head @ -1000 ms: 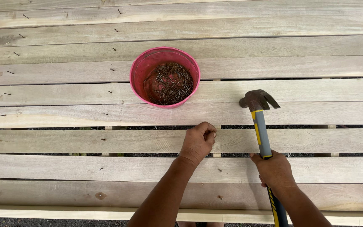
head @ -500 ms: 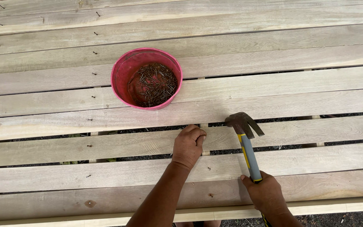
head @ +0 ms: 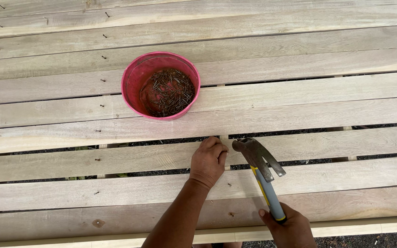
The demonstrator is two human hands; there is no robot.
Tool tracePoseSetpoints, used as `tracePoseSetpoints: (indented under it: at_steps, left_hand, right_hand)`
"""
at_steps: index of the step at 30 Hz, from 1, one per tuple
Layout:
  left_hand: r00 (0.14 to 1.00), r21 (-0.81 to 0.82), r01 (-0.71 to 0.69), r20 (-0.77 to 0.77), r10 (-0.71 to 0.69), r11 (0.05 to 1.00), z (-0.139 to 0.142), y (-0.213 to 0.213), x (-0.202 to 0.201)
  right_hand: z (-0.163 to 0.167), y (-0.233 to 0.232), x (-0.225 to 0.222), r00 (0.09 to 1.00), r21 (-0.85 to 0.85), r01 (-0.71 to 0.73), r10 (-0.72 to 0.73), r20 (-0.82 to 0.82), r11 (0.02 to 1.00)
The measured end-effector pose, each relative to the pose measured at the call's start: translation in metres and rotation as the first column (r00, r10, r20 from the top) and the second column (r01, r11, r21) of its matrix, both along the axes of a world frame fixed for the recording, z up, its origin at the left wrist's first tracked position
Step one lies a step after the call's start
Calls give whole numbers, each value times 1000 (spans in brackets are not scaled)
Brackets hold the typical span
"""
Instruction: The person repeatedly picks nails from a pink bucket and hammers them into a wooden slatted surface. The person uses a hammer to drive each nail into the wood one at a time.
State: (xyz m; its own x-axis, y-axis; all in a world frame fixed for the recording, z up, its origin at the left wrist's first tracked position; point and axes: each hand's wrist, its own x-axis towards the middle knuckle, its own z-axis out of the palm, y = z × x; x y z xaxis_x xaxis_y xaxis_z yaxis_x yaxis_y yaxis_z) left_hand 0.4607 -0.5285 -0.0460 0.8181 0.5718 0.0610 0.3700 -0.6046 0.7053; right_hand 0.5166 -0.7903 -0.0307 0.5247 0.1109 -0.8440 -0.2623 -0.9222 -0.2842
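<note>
Hammer (head: 259, 161) (claw type) beside left hand (head: 208, 160)

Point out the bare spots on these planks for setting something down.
Free: planks right of the pink bowl of nails, and planks left of the left hand. Crowded: around the left hand, hammer and right hand.

We find no packages, labels, signs or screens anywhere in view of this work area.
</note>
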Motion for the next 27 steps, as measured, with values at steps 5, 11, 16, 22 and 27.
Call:
tracePoseSetpoints:
  at_steps: [5,11,16,22,27]
  left_hand:
    - [1000,9,-17,2,17,1000,-4,1,1]
    - [1000,-12,-10,12,10,1000,-2,5,-1]
    - [985,-281,-128,-151,88,951,-3,26,-1]
    - [984,-165,-82,-167,54,983,-14,33,6]
    - [979,-230,-104,-192,60,967,-15,34,8]
  right_hand:
    - [4,10,-9,1000,44,3,-4,17,999]
    - [17,29,-6,996,-56,-92,93,11,994]
    - [24,24,-3,997,50,-34,30,76,998]
    - [23,26,-14,997,47,31,-34,67,998]
    - [12,37,3,989,-112,-145,148,14,983]
